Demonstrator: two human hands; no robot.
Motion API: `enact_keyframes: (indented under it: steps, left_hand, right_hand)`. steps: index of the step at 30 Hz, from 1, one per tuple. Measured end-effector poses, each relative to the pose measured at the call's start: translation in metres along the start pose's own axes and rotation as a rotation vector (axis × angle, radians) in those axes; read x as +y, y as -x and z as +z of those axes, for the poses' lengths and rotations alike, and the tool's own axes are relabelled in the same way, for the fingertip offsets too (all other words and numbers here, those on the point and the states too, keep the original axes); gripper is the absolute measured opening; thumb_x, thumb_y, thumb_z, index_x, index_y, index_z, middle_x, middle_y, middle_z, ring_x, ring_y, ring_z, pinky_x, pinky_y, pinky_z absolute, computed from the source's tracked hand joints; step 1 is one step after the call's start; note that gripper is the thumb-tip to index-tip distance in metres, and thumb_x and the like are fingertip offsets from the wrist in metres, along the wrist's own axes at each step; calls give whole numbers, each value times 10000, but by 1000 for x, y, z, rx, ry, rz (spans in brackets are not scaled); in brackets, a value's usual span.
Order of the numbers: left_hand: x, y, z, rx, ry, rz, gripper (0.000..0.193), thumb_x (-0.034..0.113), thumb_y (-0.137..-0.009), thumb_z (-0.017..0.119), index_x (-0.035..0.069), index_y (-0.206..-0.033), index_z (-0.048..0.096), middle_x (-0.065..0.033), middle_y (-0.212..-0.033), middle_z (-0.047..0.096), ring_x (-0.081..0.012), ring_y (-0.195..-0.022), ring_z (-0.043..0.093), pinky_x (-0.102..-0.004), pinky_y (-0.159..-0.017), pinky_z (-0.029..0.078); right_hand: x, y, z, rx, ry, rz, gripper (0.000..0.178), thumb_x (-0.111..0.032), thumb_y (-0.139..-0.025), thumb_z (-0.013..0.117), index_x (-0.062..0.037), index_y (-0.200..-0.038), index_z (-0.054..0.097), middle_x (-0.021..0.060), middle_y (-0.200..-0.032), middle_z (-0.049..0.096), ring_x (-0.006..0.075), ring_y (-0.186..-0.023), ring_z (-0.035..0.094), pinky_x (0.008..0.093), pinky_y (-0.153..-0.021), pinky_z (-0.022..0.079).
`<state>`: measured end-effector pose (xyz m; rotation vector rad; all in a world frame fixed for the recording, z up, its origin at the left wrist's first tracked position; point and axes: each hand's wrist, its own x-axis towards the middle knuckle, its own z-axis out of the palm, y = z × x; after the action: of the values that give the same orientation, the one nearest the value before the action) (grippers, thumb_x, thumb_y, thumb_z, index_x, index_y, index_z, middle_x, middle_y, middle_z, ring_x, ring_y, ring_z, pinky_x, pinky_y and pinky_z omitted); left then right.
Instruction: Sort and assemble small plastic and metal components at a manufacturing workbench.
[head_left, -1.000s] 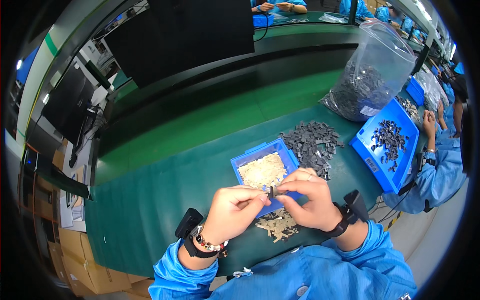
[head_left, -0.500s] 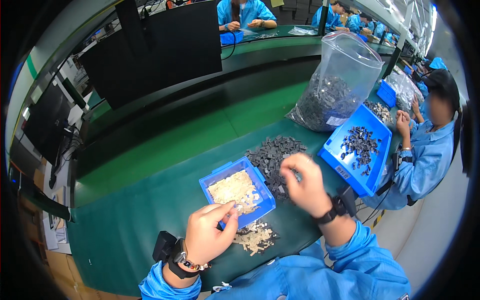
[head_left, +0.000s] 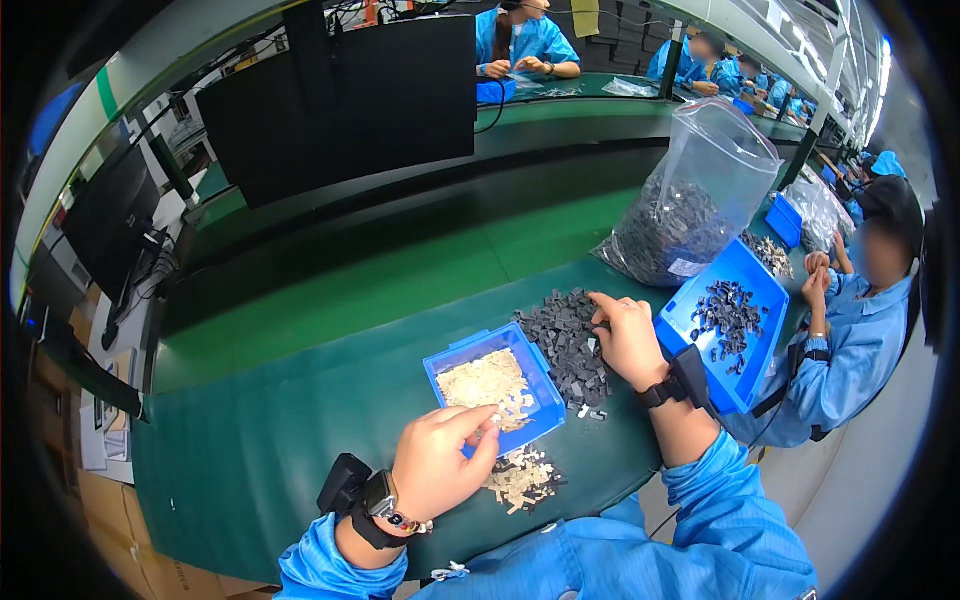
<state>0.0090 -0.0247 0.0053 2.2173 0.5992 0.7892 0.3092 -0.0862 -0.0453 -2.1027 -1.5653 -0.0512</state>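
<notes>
My left hand [head_left: 447, 452] is over the near-left edge of a small blue tray [head_left: 549, 412]. Its thumb and forefinger are pinched together, and whatever lies between them is too small to make out. Thin cream-coloured pieces [head_left: 485, 382] fill much of that tray. Against its right side lies a heap of small dark grey rectangular pieces [head_left: 570, 345]. My right hand [head_left: 632, 345] reaches to the heap's far right side, thumb and forefinger slightly apart at the pieces, with nothing seen between them. Cream and black scraps [head_left: 525, 480] lie on the green mat in front of the tray.
A clear zip bag [head_left: 685, 215] of dark pieces stands behind the heap. Right of my right hand, a larger blue tray [head_left: 740, 395] holds black parts. A co-worker [head_left: 850, 330] sits beyond it. A dark monitor panel [head_left: 340, 110] stands across the back.
My right hand has moved from above the heap's near side to its far right edge. The left hand stays pinched by the small tray. The whole view has shifted slightly.
</notes>
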Motion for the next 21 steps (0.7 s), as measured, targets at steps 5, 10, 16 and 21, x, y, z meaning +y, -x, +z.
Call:
enact_keyframes:
  steps: [5,10,16,21]
  left_hand:
    - [0,-1,0,16,-28,31,206,19,-806,669,-18,-1004,711,-121,-833,708,-238,-741,694,-310,-657,546]
    - [0,-4,7,55,-63,244,271,-47,-776,666,22,-1034,716,-93,-970,696,-261,-830,681,-339,-712,534]
    - [-4,-2,4,73,-79,347,227,-66,-748,697,19,-958,711,-96,-925,703,-260,-791,687,-354,-693,546]
    - [-8,1,7,181,-53,307,175,-66,-742,703,-2,-904,696,-105,-869,710,-269,-750,691,-355,-669,548]
  right_hand:
    - [-23,7,-15,124,-444,20,567,93,-748,677,-34,-1285,545,92,-928,662,245,-860,640,367,-804,484]
    - [-91,31,-37,-238,-781,-228,619,107,-802,647,17,-1378,439,116,-968,653,225,-912,663,333,-847,531]
    - [-114,40,-34,-377,-912,-279,671,99,-821,654,-4,-1427,385,112,-993,661,203,-902,670,320,-827,541]
    - [-121,48,-26,-235,-1122,-122,321,55,-862,664,22,-1175,601,109,-1033,662,163,-944,660,288,-868,535]
